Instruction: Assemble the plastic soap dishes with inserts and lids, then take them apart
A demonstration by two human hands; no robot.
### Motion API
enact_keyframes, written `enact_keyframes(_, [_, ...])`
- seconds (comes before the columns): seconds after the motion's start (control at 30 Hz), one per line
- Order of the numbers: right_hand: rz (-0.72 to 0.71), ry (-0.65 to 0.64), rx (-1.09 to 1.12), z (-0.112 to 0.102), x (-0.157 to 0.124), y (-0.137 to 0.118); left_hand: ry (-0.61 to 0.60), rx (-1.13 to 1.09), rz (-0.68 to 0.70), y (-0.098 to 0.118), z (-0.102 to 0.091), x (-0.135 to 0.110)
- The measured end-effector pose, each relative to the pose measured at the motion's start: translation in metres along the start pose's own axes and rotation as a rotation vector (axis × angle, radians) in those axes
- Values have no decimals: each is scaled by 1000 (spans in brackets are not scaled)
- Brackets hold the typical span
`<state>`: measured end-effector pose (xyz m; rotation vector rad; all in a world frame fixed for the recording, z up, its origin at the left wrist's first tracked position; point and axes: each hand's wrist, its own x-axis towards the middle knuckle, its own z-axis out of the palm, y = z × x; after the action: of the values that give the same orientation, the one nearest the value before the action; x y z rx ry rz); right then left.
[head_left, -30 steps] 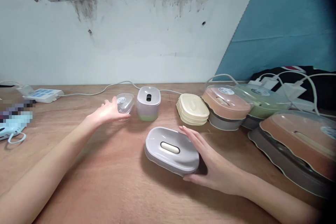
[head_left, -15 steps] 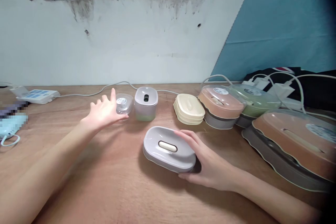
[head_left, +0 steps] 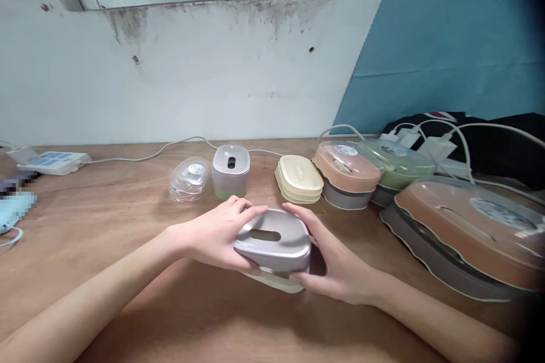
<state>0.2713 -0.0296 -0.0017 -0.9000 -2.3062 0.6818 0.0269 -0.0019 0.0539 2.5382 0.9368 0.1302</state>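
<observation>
A glossy lavender-grey oval lid (head_left: 293, 232) with a long slot in its top is between my hands, tilted. My left hand (head_left: 221, 232) grips its left end, thumb low on the front and fingers over the top. Closed round the right end is my right hand (head_left: 332, 255), thumb underneath. Below the lid a cream piece (head_left: 283, 282) shows at its edge; most of it is hidden. Behind my hands stand a grey-and-green cup-like container (head_left: 230, 173), a stack of clear lids (head_left: 191, 178) and a stack of cream lids (head_left: 299, 178).
Right of the cream stack are orange containers with clear covers, one small (head_left: 349, 164) and one large (head_left: 464, 221), plus a green one (head_left: 395, 161). A power strip (head_left: 55, 163) lies at far left, its cord along the wall. White chargers (head_left: 438, 147) stand at back right.
My left hand has come from beside the clear lids to the grey lid. The lid has tilted; its slot, formerly filled by a cream bar, now looks brown, and a cream edge shows below.
</observation>
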Motion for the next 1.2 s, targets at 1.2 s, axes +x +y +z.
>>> enact_keyframes(1.2, [-34,194,-256,-22,9,-8,343,542,-597,-29,-54,40])
